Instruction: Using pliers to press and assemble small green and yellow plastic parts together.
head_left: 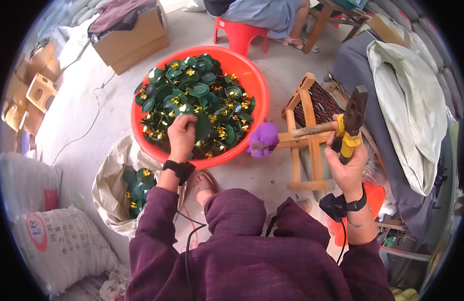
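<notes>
My left hand [182, 136] is closed over the near part of a large red-orange tub [264, 85], its fingers pinched at the edge of a green disc-shaped piece [203, 128]. Many similar dark green round pieces with shiny gold parts [199, 90] heap up in the tub. Raised at the right, my right hand [350, 163] is wrapped round a hammer [356, 108] with a dark metal head and a wooden handle pointing left. A yellow-and-black grip [348, 144], perhaps of a second tool, shows in the same hand. Both wrists wear black straps with cables.
A wooden frame stool [312, 150] stands below the hammer, beside a purple bundle [263, 139]. A pale sack [109, 190] with more green pieces lies at the left. A person on a red stool [240, 35] sits beyond the tub. A cardboard box [134, 42] is far left.
</notes>
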A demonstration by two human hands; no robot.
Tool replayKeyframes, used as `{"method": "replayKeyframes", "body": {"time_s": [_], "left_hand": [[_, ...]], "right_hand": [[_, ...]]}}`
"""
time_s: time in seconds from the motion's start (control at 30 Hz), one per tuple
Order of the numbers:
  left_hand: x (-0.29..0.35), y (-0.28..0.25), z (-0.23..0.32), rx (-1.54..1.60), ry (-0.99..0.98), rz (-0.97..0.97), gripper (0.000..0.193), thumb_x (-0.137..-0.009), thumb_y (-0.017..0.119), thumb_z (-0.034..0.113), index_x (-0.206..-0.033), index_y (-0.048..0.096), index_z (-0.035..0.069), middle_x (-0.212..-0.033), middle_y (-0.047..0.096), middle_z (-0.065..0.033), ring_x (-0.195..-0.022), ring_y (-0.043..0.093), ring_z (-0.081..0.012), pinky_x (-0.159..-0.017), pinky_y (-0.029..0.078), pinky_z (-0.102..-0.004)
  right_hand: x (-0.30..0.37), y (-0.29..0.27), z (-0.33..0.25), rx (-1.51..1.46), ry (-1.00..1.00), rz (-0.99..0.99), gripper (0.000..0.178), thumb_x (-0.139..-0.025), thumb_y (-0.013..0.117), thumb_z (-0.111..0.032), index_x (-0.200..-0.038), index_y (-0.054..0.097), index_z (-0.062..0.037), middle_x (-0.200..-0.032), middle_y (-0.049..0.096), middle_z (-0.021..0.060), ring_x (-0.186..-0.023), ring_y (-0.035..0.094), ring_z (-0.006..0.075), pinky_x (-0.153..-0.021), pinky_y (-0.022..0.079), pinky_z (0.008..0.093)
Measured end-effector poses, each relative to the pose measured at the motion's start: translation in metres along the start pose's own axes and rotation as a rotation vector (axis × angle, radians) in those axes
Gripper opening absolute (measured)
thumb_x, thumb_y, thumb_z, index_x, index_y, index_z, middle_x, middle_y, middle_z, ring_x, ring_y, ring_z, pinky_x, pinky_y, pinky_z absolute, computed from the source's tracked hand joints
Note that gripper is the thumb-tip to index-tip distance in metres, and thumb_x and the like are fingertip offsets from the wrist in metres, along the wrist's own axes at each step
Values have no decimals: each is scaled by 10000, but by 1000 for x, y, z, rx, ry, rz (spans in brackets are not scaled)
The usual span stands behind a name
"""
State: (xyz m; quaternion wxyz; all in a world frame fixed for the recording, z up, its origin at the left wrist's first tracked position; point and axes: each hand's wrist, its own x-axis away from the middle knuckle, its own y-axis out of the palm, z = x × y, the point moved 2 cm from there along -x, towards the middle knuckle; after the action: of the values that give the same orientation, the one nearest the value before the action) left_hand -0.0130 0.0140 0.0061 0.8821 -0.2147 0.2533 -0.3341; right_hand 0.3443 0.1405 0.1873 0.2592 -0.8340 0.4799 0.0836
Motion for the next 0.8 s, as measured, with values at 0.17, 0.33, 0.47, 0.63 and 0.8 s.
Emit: {"method": "replayKeyframes", "body": {"time_s": [0.17,0.33,0.47,0.63,0.8], "left_hand": [[-11,29,141,180,415,120,365,-732,603,-105,-1063,604,49,-901,622,-138,-805,643,-312,-687,523,-374],[24,86,143,-27,813,-123,237,-720,614,59,-955,633,85,-999,577,-124,-979,596,-317,-828,499,-404],[30,93,129,-111,891,-113,277,-723,617,91,-999,631,111,-1071,575,-149,-1098,565,-329,-919,460,-458],[32,91,128,-125,924,-113,291,-723,622,98,-1013,634,116,-1086,579,-141,-1124,558,-325,-934,439,-460],[29,83,136,-5,810,-183,353,-665,660,62,-1015,627,94,-1087,579,-141,-1104,557,-316,-936,419,-470]], "right_hand": [[-15,-9,0,261,-250,15,430,-758,591,48,-1183,540,-1,-842,559,26,-797,532,122,-799,455,266],[-17,5,-15,10,-31,55,445,-741,595,32,-1181,549,-7,-1113,519,97,-861,567,169,-857,456,320],[-24,11,-6,59,-136,6,483,-706,605,35,-1183,540,4,-1173,515,153,-1063,536,274,-906,443,342],[-41,31,-1,96,-214,-124,508,-652,624,45,-1151,539,2,-1139,512,156,-1084,522,309,-957,415,365],[-38,49,2,224,-338,-235,522,-605,651,93,-1106,544,-5,-1131,469,133,-993,557,281,-781,507,309]]}}
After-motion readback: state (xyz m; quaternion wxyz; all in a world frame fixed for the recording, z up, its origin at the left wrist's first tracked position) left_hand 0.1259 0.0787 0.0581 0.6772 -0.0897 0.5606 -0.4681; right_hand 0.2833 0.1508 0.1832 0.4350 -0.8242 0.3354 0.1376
